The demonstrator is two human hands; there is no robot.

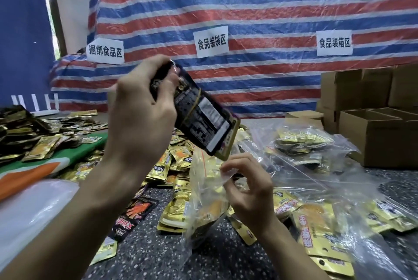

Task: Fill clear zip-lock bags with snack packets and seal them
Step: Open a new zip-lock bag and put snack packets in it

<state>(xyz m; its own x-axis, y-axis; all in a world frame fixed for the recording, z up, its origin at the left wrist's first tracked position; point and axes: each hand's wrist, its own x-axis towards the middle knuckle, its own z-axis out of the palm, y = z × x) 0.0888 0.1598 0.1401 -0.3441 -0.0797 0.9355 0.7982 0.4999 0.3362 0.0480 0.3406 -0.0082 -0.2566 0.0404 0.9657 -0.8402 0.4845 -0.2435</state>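
Observation:
My left hand grips a stack of black and gold snack packets, tilted down to the right, its lower end at the mouth of a clear zip-lock bag. My right hand pinches the bag's open rim and holds the bag up above the speckled table. Gold packets show through the bag's plastic. Loose gold packets lie heaped on the table behind the bag.
Filled clear bags lie at the right, with more gold packets in front of them. Open cardboard boxes stand at the far right. A green and orange sheet with more packets is at the left. A striped tarp hangs behind.

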